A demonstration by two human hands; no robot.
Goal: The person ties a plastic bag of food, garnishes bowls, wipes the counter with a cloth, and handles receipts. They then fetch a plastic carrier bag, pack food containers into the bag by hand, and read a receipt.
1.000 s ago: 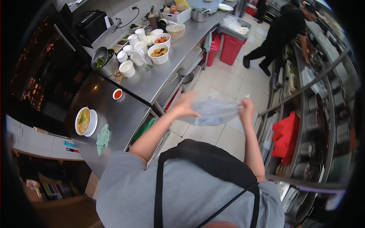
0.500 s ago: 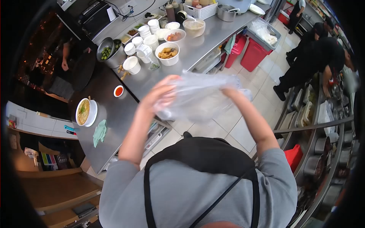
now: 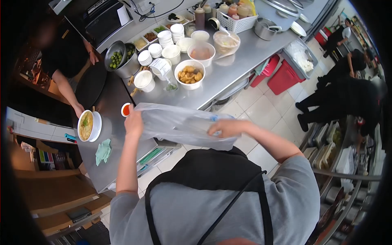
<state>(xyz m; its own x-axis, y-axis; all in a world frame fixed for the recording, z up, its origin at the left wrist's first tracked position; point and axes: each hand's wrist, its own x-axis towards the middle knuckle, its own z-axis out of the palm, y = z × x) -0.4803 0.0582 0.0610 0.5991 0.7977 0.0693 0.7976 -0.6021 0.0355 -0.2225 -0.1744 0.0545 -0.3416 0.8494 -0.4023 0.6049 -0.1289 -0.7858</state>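
Note:
A thin clear plastic bag (image 3: 175, 124) hangs stretched sideways in front of my apron. My left hand (image 3: 134, 123) is closed on its upper left corner, beside the small cup of red sauce (image 3: 125, 109). My right hand (image 3: 226, 128) has its fingers curled at the bag's right part, where blue print shows; the film partly blurs the fingertips. Beyond the bag, on the steel counter, stand a white tub of golden-brown food pieces (image 3: 190, 75), another open tub (image 3: 201, 53) and a tied bag around a bowl (image 3: 226, 42).
At left, a co-worker's hand (image 3: 78, 109) touches the white soup bowl (image 3: 85, 126). A green cloth (image 3: 103, 152) lies nearby. Stacked white lids (image 3: 155, 50) and a pot of green limes (image 3: 127, 61) stand at the back. Red bins (image 3: 284, 77) and other people are at right.
The bag has been spread wider and lowered, my left hand moving left and down, my right hand left and down. A co-worker's hand has reached the soup bowl.

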